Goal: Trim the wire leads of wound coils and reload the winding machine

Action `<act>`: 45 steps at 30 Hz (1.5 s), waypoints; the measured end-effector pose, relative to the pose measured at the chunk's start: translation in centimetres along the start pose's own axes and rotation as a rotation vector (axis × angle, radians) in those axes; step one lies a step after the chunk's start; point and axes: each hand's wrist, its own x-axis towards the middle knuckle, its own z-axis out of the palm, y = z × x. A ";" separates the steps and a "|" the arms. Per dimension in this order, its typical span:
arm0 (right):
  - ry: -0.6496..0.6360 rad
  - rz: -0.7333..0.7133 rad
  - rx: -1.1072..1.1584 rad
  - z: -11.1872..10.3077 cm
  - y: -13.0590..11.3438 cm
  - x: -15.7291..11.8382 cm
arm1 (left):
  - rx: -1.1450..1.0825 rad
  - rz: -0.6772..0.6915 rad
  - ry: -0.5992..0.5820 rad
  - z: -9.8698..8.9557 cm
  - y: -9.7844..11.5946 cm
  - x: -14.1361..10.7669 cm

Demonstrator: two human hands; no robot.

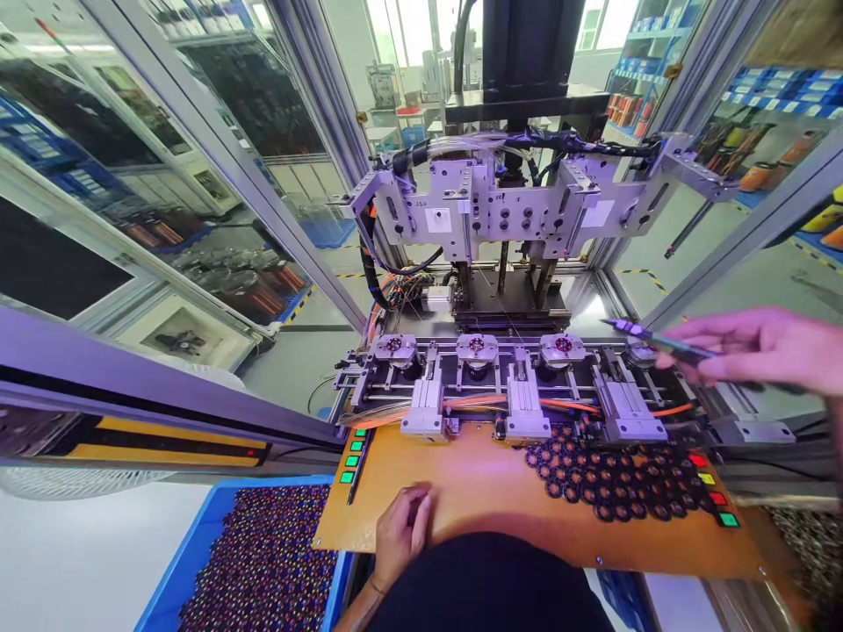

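Observation:
My right hand [767,351] reaches over the right end of the machine's fixture row, closed round a slim dark pointed tool [681,347] whose exact kind I cannot make out. The tool's tip points left, close to the rightmost holder [642,353]. My left hand [400,531] rests at the front edge of the tan board [461,474], fingers curled in with nothing visible in them. Three more holders carry round wound cores, the left core [395,344], the middle core [477,344] and the right core [563,345]. Dark ring-shaped cores [606,478] lie grouped on the board's right half.
A blue bin [190,535] full of small cores stands at lower left. Green buttons [352,461] line the board's left side; coloured buttons [711,487] line its right. Silver slide blocks [523,408] sit before the holders. A wide metal head [493,206] hangs above.

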 end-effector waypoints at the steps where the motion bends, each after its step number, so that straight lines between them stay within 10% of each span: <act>1: -0.225 0.006 0.091 1.8 0.1 -1.7 | -0.001 -0.009 -0.003 0.0 0.0 -0.1; 5: -0.478 -0.062 0.484 12.4 1.8 -8.2 | 0.007 -0.075 -0.030 0.1 0.3 -0.3; 11: -0.338 0.056 0.584 30.5 5.6 -11.6 | 0.009 -0.155 -0.246 0.6 2.5 -0.1; 15: -0.182 -0.037 0.392 35.9 7.8 -11.3 | -0.004 -0.101 -0.460 1.4 4.3 -0.2; 26: 0.202 -0.625 -0.188 32.8 8.7 -12.8 | 0.144 -0.162 -0.544 3.6 5.4 1.2; 31: 0.234 -0.877 -0.305 27.1 4.9 -12.0 | 0.157 -0.077 -0.475 -0.3 4.4 3.6; 38: -0.023 -0.951 -0.724 17.6 -1.2 1.2 | 0.312 -0.018 -0.264 -10.8 0.3 17.7; 45: -0.267 -0.823 -0.888 22.0 -3.3 12.7 | 0.384 0.143 -0.448 -9.7 -2.2 27.4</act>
